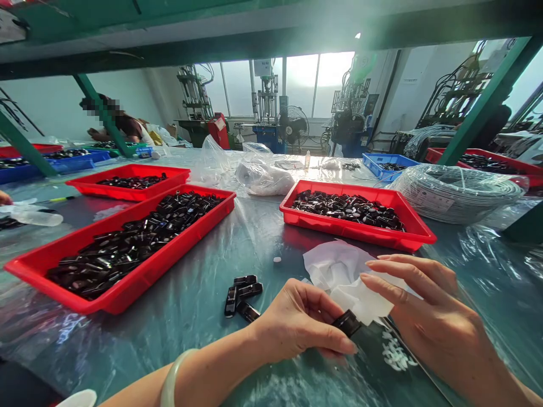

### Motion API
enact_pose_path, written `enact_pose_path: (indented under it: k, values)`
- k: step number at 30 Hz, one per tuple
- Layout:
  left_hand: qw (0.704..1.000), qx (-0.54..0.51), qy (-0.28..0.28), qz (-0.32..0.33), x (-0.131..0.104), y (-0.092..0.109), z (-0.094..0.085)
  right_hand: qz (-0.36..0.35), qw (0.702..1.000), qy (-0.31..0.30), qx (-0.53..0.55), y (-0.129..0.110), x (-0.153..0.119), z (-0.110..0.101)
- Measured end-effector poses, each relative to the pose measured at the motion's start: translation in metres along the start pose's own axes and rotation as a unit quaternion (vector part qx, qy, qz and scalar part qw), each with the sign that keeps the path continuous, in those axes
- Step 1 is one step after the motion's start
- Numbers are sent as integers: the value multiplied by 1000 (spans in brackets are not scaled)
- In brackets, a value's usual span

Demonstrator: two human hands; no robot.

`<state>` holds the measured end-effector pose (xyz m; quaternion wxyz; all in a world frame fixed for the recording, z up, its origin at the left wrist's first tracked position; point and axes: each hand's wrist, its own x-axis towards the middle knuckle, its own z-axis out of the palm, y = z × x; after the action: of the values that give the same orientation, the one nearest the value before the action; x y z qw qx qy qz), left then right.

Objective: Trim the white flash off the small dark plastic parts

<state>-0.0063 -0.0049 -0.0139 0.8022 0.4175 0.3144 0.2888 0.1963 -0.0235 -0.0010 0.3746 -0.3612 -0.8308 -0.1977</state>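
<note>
My left hand point(299, 322) pinches a small black plastic part point(347, 323) between thumb and fingers, near the centre right. My right hand point(436, 311) is just right of it, fingers apart, its fingertips over a crumpled white sheet point(335, 263). No object shows between those fingers. Below the sheet lies a little heap of small white pieces point(396, 353). Several black parts point(244, 291) sit loose on the table left of my left hand. A single white round piece point(277, 260) rests beyond them.
Red trays of black parts stand at the left point(169, 257), behind it point(127, 195) and at the right point(360, 229). A wrapped cable coil point(458, 195) lies at the right. A green shelf beam point(254, 42) crosses overhead. Another person point(127, 127) sits at the far left.
</note>
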Motion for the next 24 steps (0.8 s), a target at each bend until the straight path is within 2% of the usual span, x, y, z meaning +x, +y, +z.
enact_pose_path:
  k: [6,9,12,16,17,19,22,24]
  values:
    - [1000,-9,-13,-5,1,-2,0,8,999,-18,-35,0,-2,2]
    - [1000,2,-11,-4,2,-2,0,25,999,-5,-40,-2,-2,5]
    - [1000,24,5,-9,2,-1,0,57,998,13,-27,-5,-1,8]
    - [998,53,39,-4,2,0,1,99,995,-2,-15,0,-4,14]
    - [997,56,43,2,2,0,1,124,992,-5,-3,3,-5,15]
    - [997,60,45,12,2,0,1,232,972,-8,46,10,-8,17]
    - [997,55,46,20,2,-1,1,419,902,-10,105,26,-12,18]
    - [998,50,40,24,2,-1,2,488,867,-1,98,39,-16,19]
